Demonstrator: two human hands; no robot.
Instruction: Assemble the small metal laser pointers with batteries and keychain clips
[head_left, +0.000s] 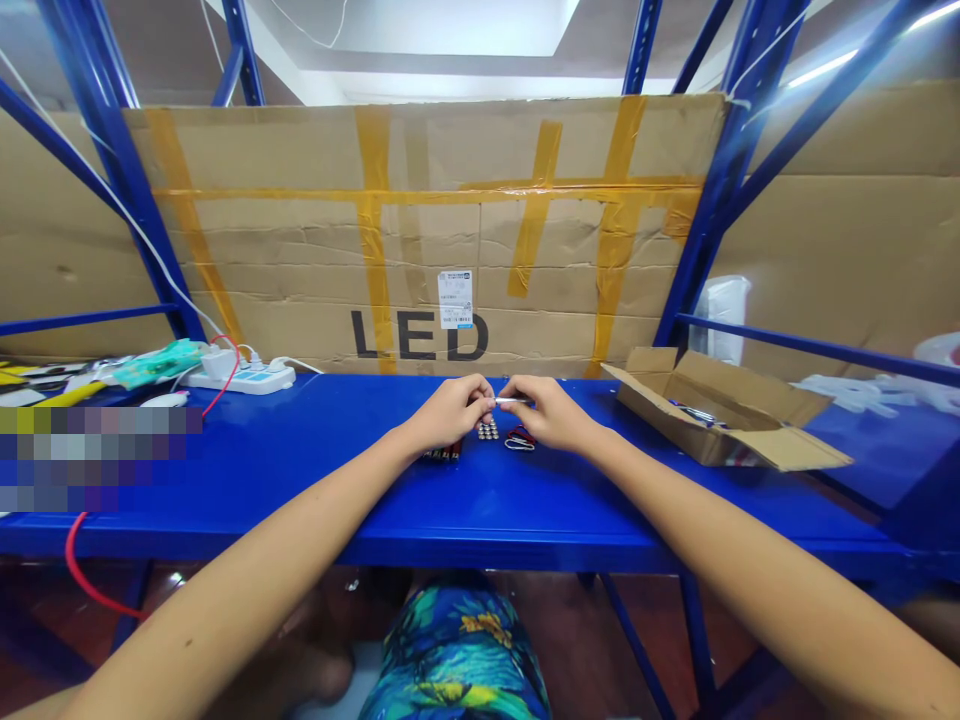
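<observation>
Over the blue table, my left hand and my right hand meet with closed fingertips. Between them is a slim, silvery, stick-like object. My right fingers pinch it, and my left fingers close on its left end; its exact kind is too small to make out. Just below the hands lies a small group of round, silvery pieces in rows. Beside them, under my right hand, is a silvery loop like a carabiner with red and dark parts. Several dark and red slim pieces lie partly hidden below my left hand.
An open cardboard box with small items inside stands at the right. At the left are a white power strip and a pile of packets. A large taped cardboard panel marked LED rises behind, between blue posts.
</observation>
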